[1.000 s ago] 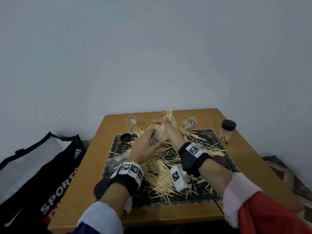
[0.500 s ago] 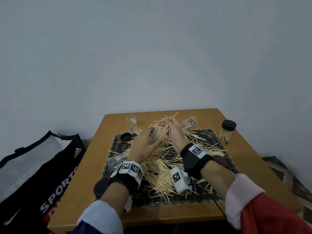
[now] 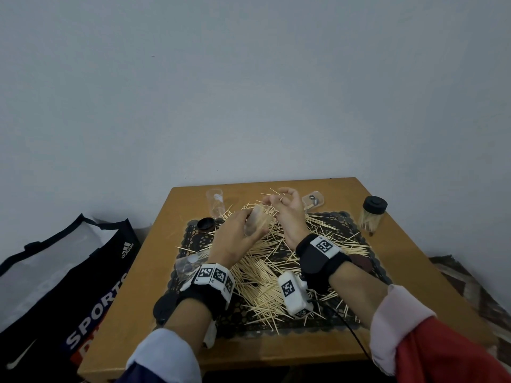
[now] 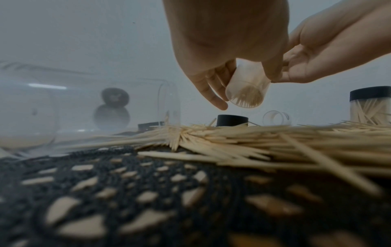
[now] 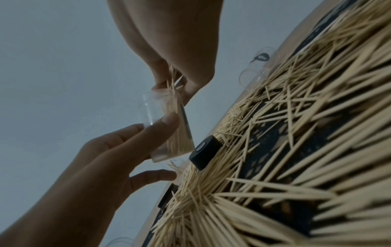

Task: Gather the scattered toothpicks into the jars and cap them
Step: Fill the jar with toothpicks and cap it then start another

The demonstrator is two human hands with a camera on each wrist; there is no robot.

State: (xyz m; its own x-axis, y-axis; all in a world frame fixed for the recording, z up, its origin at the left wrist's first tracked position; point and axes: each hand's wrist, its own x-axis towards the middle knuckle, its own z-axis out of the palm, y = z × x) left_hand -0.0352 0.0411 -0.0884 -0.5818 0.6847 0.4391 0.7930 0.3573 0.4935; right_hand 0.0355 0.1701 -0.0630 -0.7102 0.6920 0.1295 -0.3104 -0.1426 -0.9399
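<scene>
- Head view, far left: an empty clear jar (image 3: 214, 202) stands upright on the table (image 3: 143, 275), and a loose black cap (image 3: 206, 225) lies near it on the dark lace mat (image 3: 367, 275).
- The left hand (image 3: 235, 239) is curled round a tilted clear jar (image 3: 255, 223) held above the mat, fingers and thumb wrapped on its wall; toothpicks already lie inside it.
- Judgement on the step in hand: feeding a bundle goes best with the jar kept steeply tilted, mouth toward the other hand, and the sticks kept parallel so they slide down the wall rather than jam across the mouth.
- Scattered toothpicks (image 3: 265, 277) cover most of the mat beneath both wrists, so a great deal remains to gather.
- The right hand (image 3: 287, 214) sits at the jar's mouth, fingertips closed in a pinch on a few sticks that enter the jar; the right wrist view shows them passing the rim.
- Behind it a small clear jar (image 3: 313, 200) lies on its side.
- Far right, a capped jar (image 3: 372, 215) of toothpicks stands upright on the bare table, well apart from the hands.
</scene>
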